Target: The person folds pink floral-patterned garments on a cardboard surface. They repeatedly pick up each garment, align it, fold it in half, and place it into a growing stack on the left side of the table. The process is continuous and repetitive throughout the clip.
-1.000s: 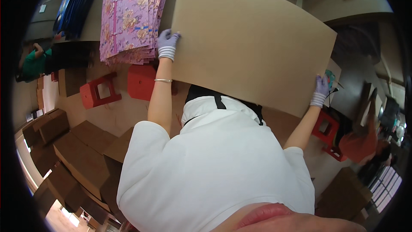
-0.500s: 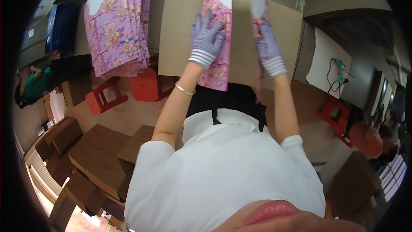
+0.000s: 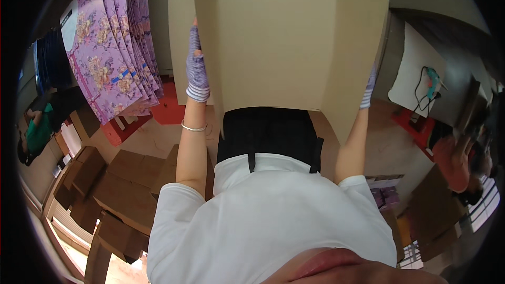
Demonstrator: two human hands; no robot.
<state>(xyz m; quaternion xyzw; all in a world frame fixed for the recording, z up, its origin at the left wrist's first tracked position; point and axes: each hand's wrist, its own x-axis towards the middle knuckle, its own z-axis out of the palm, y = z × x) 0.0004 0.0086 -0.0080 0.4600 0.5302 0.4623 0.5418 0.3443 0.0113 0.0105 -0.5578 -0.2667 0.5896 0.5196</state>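
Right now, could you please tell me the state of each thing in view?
Cardboard sheet: middle flat, both sides raised.
Left hand: gloved, at the outside of its raised left side.
Right hand: gloved, mostly hidden behind the right side.
Purple flowered boards: stacked, fanned out.
Green tool: lying on white board, cord looped, on or off unclear.
Red stools: partly hidden.
Brown boxes: bunched together.
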